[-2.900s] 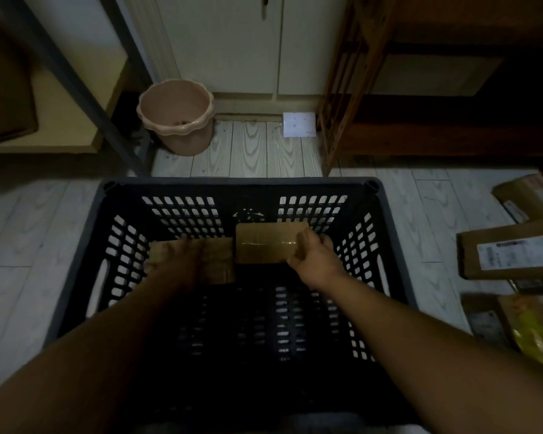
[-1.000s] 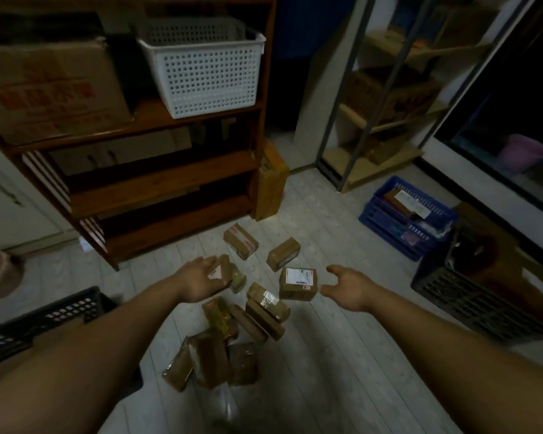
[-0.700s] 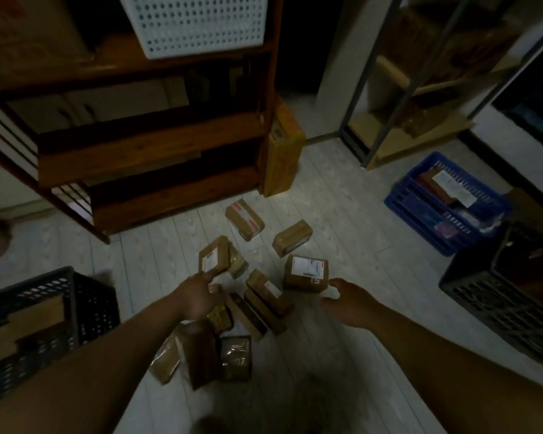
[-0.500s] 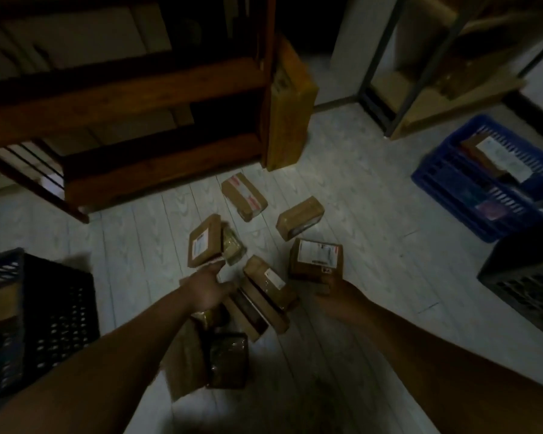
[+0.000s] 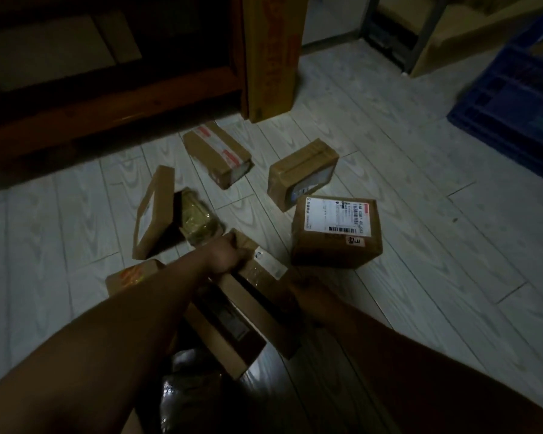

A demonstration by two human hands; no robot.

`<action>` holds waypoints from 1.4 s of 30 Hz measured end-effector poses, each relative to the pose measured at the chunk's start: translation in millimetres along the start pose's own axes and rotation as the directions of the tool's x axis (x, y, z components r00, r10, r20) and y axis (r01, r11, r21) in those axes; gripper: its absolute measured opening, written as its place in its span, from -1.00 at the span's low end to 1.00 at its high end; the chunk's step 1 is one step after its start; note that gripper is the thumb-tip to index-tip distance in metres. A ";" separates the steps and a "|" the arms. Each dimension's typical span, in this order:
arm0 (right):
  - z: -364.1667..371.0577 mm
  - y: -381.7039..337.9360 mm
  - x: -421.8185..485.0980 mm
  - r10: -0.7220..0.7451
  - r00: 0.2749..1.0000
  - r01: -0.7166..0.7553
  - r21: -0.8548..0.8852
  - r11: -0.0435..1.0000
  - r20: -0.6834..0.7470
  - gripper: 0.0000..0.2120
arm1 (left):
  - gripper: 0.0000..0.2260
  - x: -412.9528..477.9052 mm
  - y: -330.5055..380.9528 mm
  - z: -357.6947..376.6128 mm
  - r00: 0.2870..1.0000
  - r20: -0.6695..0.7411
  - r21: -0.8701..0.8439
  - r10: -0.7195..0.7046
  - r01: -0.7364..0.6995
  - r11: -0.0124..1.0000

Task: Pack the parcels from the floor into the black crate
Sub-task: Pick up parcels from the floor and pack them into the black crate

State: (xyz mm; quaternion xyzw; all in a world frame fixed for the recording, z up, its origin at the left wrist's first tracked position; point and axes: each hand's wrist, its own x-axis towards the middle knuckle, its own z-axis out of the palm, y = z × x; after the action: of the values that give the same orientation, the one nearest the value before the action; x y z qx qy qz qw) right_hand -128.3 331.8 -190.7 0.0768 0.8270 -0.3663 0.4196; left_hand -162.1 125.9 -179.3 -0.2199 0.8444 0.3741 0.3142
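Reaching into the parcel pile [image 5: 336,245] on the floor [image 5: 420,252]
Left hand [image 5: 224,256] curls over the far end of a long flat parcel [image 5: 261,288]; right hand [image 5: 306,291] sits just right of it, grip too dark to tell.

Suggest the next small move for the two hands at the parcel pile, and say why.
Probably close both hands on the long parcel and lift it clear of the floor. The left hand curls over its far end, the right hand sits at its side in shadow, grip unclear, and it is the parcel nearest both hands.
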 end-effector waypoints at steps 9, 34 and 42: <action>16.2 11.4 7.3 0.068 0.995 -0.065 0.043 0.997 -0.077 -0.60 | -0.31 7.5 -16.5 -4.7 0.997 0.042 -0.275 -0.069 0.078 0.958; -99.9 -314.2 -356.3 -0.316 0.882 0.370 0.100 0.924 -0.351 -0.47 | -0.42 -399.4 82.2 -274.5 0.975 -0.182 -0.742 -0.130 -0.049 0.669; -121.9 -451.7 -503.0 -0.605 0.757 0.600 -0.104 0.794 -0.248 -0.34 | -0.47 -576.1 114.1 -383.4 0.877 -0.456 -0.641 -0.148 -0.208 0.739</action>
State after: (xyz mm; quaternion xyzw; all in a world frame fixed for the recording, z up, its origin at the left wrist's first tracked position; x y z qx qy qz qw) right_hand -82.2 179.0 477.5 -0.1479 0.8598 -0.4602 0.1644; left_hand 35.1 -19.6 477.9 -0.3894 0.7056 0.5919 -0.0116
